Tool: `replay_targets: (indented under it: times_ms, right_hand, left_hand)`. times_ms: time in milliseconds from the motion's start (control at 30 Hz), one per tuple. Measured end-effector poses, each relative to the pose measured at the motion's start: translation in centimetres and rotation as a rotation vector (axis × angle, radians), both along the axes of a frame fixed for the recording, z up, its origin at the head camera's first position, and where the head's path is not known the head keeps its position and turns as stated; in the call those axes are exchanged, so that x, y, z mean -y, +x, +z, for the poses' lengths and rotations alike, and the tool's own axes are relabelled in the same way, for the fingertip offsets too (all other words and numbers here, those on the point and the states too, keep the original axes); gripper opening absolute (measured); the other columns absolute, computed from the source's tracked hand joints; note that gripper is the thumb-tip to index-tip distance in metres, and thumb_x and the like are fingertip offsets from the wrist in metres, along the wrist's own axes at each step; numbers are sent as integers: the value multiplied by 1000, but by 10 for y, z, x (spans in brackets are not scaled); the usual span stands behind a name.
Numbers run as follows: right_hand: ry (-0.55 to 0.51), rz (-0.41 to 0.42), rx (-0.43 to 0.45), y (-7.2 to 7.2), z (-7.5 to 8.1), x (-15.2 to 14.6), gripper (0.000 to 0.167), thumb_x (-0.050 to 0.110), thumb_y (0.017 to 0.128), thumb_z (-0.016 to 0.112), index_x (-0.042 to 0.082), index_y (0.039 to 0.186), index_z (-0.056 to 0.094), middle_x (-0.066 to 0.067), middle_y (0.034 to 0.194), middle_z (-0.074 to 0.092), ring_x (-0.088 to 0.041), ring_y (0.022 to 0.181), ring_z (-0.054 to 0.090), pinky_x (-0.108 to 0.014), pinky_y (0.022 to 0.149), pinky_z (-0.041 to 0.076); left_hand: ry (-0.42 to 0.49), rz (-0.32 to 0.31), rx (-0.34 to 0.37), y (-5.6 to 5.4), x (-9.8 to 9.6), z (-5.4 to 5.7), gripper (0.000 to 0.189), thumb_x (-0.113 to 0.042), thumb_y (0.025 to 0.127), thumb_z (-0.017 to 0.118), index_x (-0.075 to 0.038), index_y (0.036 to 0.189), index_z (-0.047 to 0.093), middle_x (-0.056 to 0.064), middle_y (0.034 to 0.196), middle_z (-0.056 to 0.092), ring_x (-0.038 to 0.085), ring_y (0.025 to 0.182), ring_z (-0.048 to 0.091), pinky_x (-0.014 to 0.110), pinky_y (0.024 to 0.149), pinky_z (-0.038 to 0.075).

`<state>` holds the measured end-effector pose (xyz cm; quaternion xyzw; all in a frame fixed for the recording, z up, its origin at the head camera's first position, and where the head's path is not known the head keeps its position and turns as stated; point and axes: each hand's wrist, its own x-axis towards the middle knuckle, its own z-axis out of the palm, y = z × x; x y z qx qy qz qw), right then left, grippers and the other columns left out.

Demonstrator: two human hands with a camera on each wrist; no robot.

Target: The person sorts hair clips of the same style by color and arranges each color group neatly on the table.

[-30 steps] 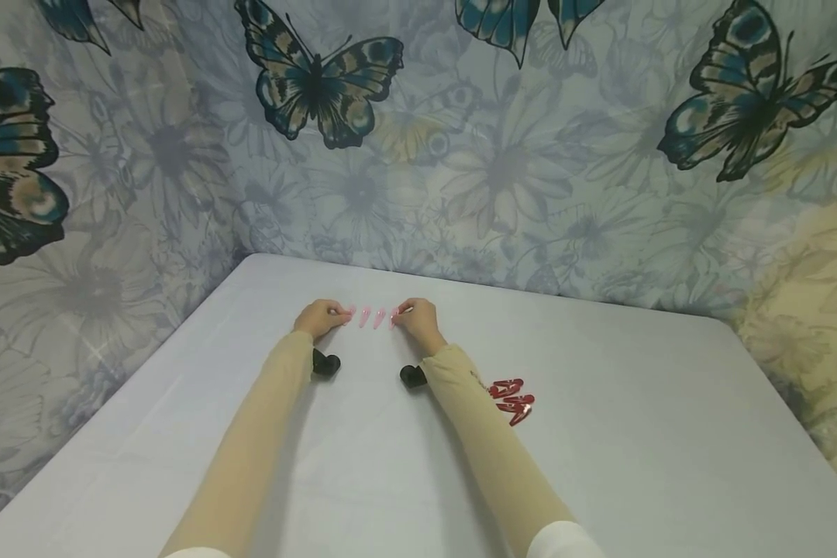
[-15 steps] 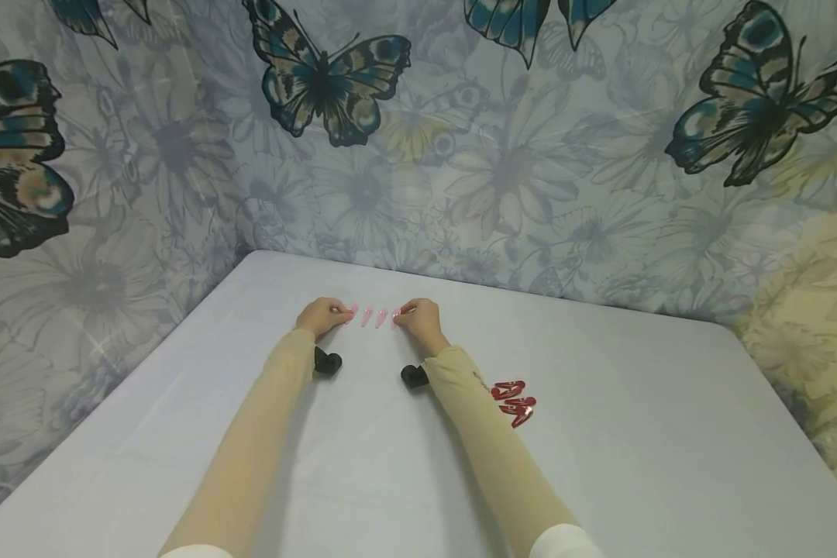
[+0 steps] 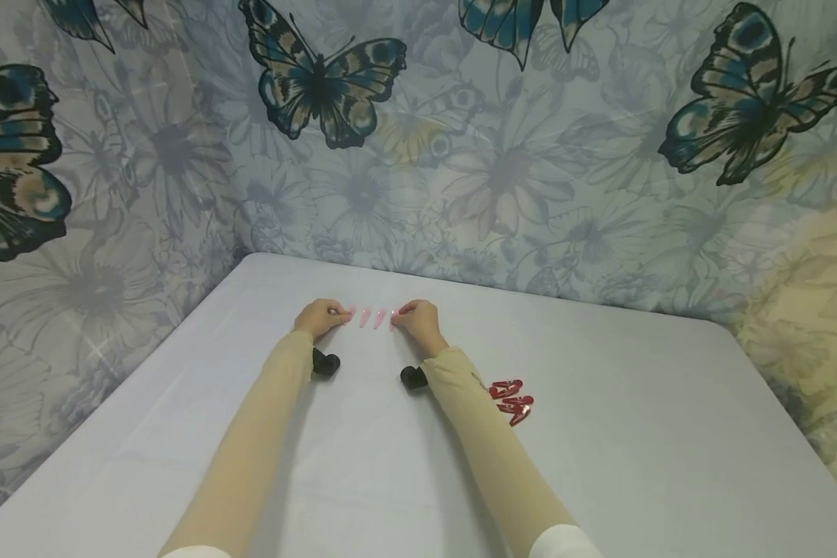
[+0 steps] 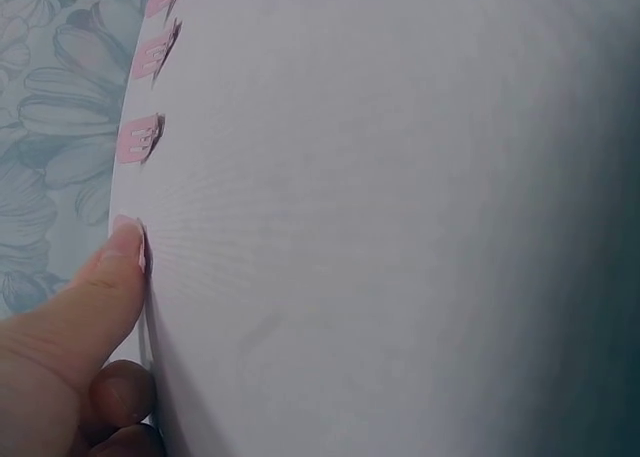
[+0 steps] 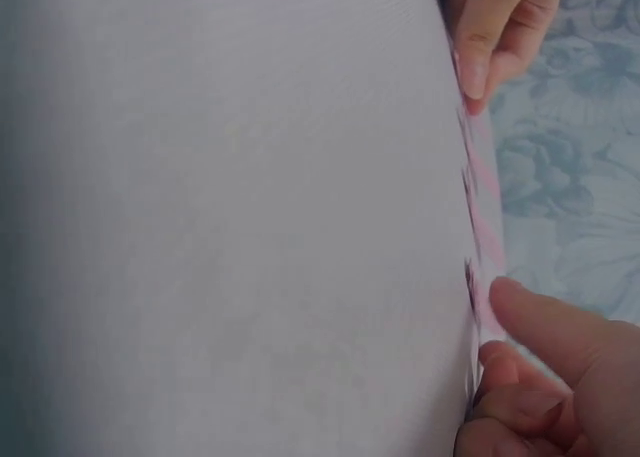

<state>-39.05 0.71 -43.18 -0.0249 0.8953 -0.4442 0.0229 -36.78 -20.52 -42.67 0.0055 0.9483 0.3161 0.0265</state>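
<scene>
Pink snap hair clips lie in a short row on the white table (image 3: 363, 449), between the two hands in the head view. My left hand (image 3: 318, 317) pinches the leftmost pink clip (image 3: 350, 315); its thumb presses on that clip in the left wrist view and covers much of it. At the other end, my right hand (image 3: 421, 322) pinches the rightmost pink clip (image 3: 394, 317), with thumb and fingers on either side of it. Two pink clips, one left of centre (image 3: 365, 317) and another beside it (image 3: 380, 318), lie untouched, roughly parallel, their slotted ends facing the person.
Several red snap hair clips (image 3: 516, 401) form a loose pile right of my right forearm (image 3: 491, 442), which overlaps the pile's edge. Black wrist cameras stick out from both sleeves. A butterfly-and-flower wall covering (image 3: 502, 178) stands behind the table's far edge.
</scene>
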Motion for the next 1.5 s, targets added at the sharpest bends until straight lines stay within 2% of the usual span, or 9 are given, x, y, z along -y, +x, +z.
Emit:
replay_targets:
  times_ms: [133,233,500,633,800,967,1200,1367,1500]
  right_hand:
    - [-23,-11,77,-1,4,-1,27,16,84,76,-3,102,71,-18,111,69,-23,93,61,-31,84,51]
    - [-42,-18,131,1,5,-2,32,20,86,75,-1,109,70,-16,113,68,-16,82,57,-24,73,48]
    - [-156,-57,191,14,13,-8,45,25,88,70,1,125,61,-17,122,65,-19,93,56,-27,80,46]
    - [-156,-33,226,15,16,-13,46,28,89,68,4,128,60,-15,124,64,-17,88,51,-25,75,42]
    - [-147,23,271,15,17,-15,48,29,89,68,6,130,58,-11,113,64,-12,79,45,-21,67,38]
    - [-181,56,253,21,19,-21,52,29,89,68,4,132,54,-6,104,57,-11,75,43,-20,67,39]
    - [-400,119,258,31,40,-35,55,22,94,63,0,140,42,-3,106,48,-11,68,35,-24,65,33]
    - [-544,160,256,33,60,-40,54,18,96,59,-1,142,38,0,108,46,-8,64,33,-20,61,32]
    - [-648,179,297,41,78,-43,50,15,99,54,-1,143,36,1,113,43,-7,61,28,-20,62,30]
  left_hand:
    - [1,-4,6,2,1,1,26,-26,94,65,-1,98,69,21,119,65,30,94,53,46,92,43]
    - [-7,-7,10,4,2,1,25,-25,94,65,-1,98,69,22,121,65,33,99,55,47,94,43]
    - [-13,-34,2,2,-1,1,26,-26,94,64,-1,100,69,22,120,65,31,96,56,46,93,44]
    - [-19,-41,7,0,-3,3,26,-26,95,63,-1,101,68,23,125,63,35,104,57,48,97,43]
    - [-8,-35,36,0,-1,5,26,-26,95,62,0,98,67,23,128,61,36,110,55,51,102,40]
    - [-3,-46,64,-2,0,4,26,-27,96,62,-1,96,66,22,121,63,33,103,54,51,100,41]
    - [10,-53,55,-5,0,-2,27,-28,95,63,-1,96,68,19,113,64,29,96,52,48,95,43]
    - [3,-38,44,-5,1,-2,27,-29,94,64,-2,96,69,12,96,63,24,86,49,41,85,43]
    - [3,-34,39,-4,2,-1,27,-28,94,64,-2,94,68,5,82,57,21,78,46,36,79,41]
